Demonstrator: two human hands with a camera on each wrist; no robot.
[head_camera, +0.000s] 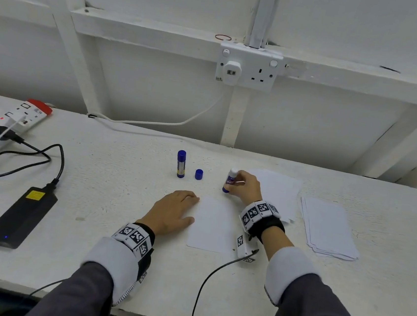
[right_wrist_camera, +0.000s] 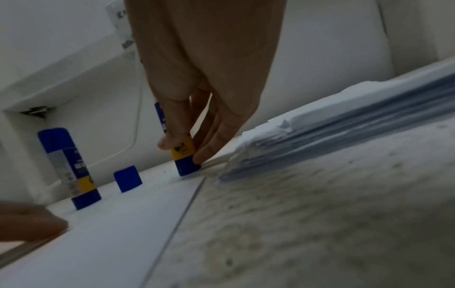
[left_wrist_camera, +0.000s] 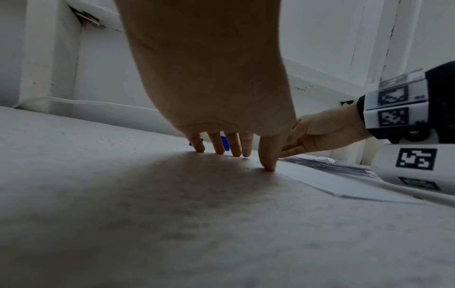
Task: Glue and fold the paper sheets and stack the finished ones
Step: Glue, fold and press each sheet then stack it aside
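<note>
A white paper sheet [head_camera: 210,225] lies flat on the table in front of me. My left hand [head_camera: 174,212] rests flat at its left edge, fingers straight, with the thumb [left_wrist_camera: 268,155] on the paper edge. My right hand [head_camera: 245,185] grips an uncapped glue stick [head_camera: 229,180] standing upright on the table just beyond the sheet's far right corner; the right wrist view shows the fingers round that glue stick [right_wrist_camera: 185,155]. A loose blue cap [head_camera: 198,174] and a second, capped glue stick [head_camera: 181,164] stand to the left.
A stack of white sheets [head_camera: 328,228] lies at the right, and a looser pile [head_camera: 276,188] sits behind my right hand. A black power adapter [head_camera: 20,216] with cables and a power strip [head_camera: 10,121] occupy the left side. The wall [head_camera: 158,88] rises behind the table.
</note>
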